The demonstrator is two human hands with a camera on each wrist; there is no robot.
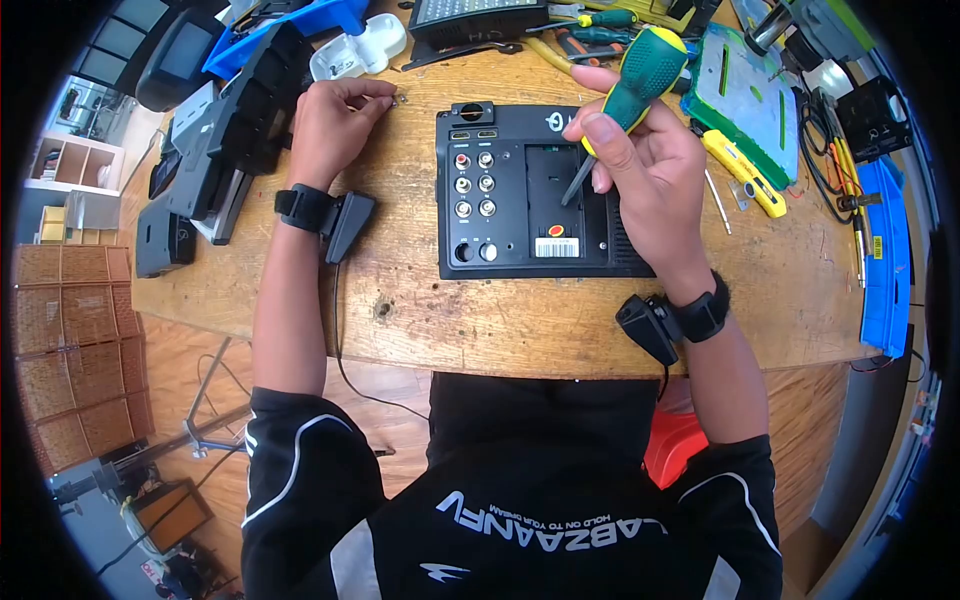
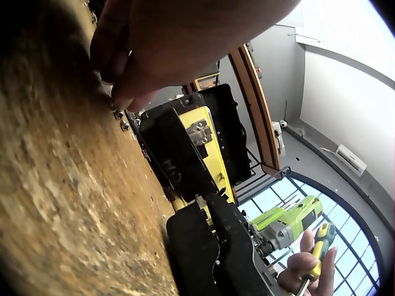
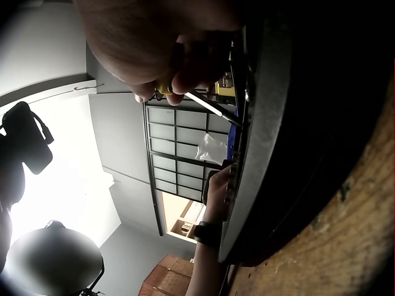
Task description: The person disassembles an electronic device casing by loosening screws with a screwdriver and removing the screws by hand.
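Observation:
My right hand (image 1: 655,165) grips a screwdriver (image 1: 645,80) with a green and yellow handle, its shaft slanting down over the recessed panel of a black device (image 1: 520,265). Round sockets line the device's left side, and a barcode label (image 1: 557,247) sits low in the recess. In the right wrist view the screwdriver's shaft (image 3: 210,103) reaches toward the device's edge. Left of the device, my left hand (image 1: 335,125) reaches down to the table, thumb and fingertips together right beside small screws (image 2: 122,120). Whether they pinch a screw, I cannot tell.
A white dish (image 1: 355,50) and black cases (image 1: 235,130) stand around my left hand. Beyond the device lies a black box (image 1: 475,25). On the right are a yellow utility knife (image 1: 745,170), a green-edged board (image 1: 745,95) and a blue bin (image 1: 885,260).

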